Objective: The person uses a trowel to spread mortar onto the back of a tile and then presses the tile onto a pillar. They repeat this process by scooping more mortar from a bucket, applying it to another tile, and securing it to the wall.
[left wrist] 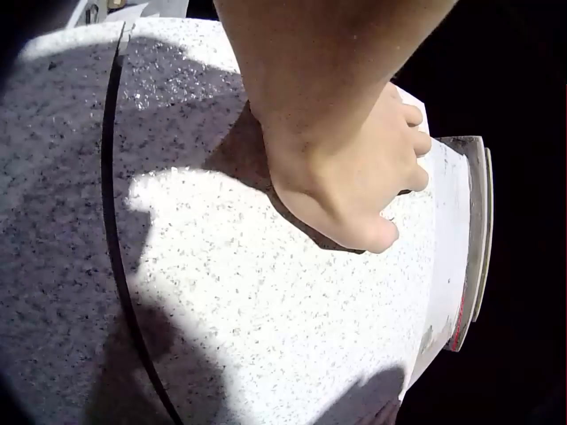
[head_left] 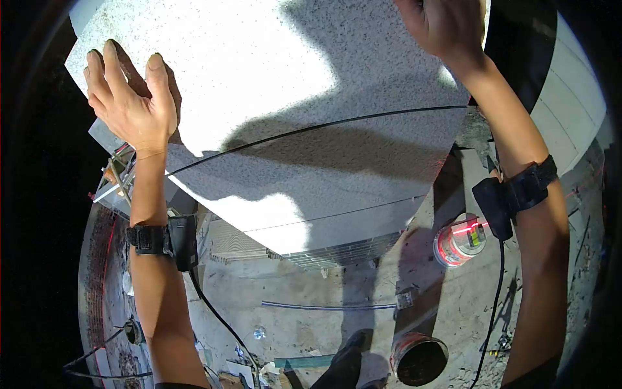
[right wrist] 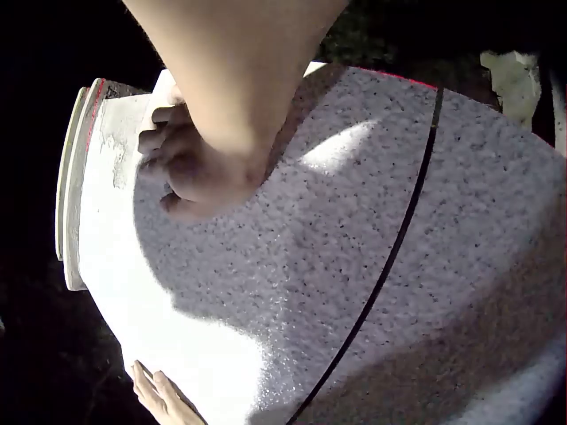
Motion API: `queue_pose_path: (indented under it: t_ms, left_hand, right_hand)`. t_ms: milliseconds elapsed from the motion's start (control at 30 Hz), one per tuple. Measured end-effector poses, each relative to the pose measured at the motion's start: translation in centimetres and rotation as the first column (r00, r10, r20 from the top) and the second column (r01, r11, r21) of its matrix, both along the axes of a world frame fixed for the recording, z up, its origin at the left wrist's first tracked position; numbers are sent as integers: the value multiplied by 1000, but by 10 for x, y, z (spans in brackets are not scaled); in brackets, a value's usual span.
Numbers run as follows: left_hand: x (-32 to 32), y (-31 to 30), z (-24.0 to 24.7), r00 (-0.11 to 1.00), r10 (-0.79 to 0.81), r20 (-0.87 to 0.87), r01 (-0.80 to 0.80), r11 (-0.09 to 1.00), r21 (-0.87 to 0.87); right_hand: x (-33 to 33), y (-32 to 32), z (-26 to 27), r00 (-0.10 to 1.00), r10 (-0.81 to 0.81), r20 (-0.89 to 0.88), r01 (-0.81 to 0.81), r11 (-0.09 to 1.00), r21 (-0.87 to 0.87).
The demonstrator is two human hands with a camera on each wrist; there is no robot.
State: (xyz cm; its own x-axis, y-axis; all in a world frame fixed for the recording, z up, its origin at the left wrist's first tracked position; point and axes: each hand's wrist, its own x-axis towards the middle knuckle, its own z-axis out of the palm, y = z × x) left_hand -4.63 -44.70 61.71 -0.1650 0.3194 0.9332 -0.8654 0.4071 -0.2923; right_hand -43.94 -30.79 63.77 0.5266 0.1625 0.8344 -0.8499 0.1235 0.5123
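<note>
A large white speckled panel (head_left: 389, 142) with a thin black line (head_left: 311, 127) across it fills the upper middle of the head view. My left hand (head_left: 133, 107) rests near its left edge, fingers spread; the left wrist view shows the same hand (left wrist: 354, 168) flat against the speckled surface (left wrist: 266, 336). At the top right, my right hand (head_left: 453, 29) is partly cut off by the frame. In the right wrist view that hand (right wrist: 199, 177) lies on the panel (right wrist: 292, 266) in shadow, its fingers loosely bent.
On the concrete floor (head_left: 311, 279) stand a red-and-white bucket (head_left: 450, 249) with things on top and an open round bucket (head_left: 421, 363). A blue strip (head_left: 324, 306) and a green strip (head_left: 301, 362) lie there. Cables hang from both wrist cameras.
</note>
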Motion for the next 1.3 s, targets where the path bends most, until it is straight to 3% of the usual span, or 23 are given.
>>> queue_pose_path:
  t_ms: [333, 700, 800, 933, 1000, 1033, 1100, 1133, 1200, 1300]
  left_hand:
    - [6, -5, -4, 999, 16, 32, -15, 1000, -17]
    - [1, 6, 1, 996, 13, 87, -7, 998, -65]
    - [2, 5, 2, 998, 10, 66, -8, 999, -35]
    - [2, 12, 4, 998, 15, 54, -14, 1000, -19]
    - [-1, 11, 3, 996, -90, -12, 91, 995, 42]
    - [-1, 19, 5, 995, -102, -12, 103, 991, 90]
    - [-12, 35, 11, 998, -24, -65, 39, 972, 234]
    - [-16, 38, 15, 995, -64, -77, 80, 972, 223]
    - [-25, 44, 24, 991, -42, -126, 72, 969, 237]
    - [-32, 50, 42, 994, 26, -106, 5, 960, 280]
  right_hand:
    - [-1, -6, -3, 1000, 30, -6, -30, 1000, 6]
    - [3, -5, 1, 998, -70, 4, 70, 998, 9]
    - [14, 2, -5, 973, -160, 167, 142, 983, 116]
    - [8, 1, -2, 993, -78, 91, 69, 992, 102]
    - [-4, 0, -2, 963, -232, 138, 205, 961, 183]
    - [-5, -5, -10, 961, 5, 278, -87, 956, 281]
    - [16, 8, -7, 880, -346, 327, 201, 892, 405]
    - [26, 15, -4, 802, -513, 307, 338, 812, 476]
    - [30, 15, 2, 945, -123, 302, 24, 950, 310]
    - [39, 24, 23, 938, -128, 323, 32, 958, 285]
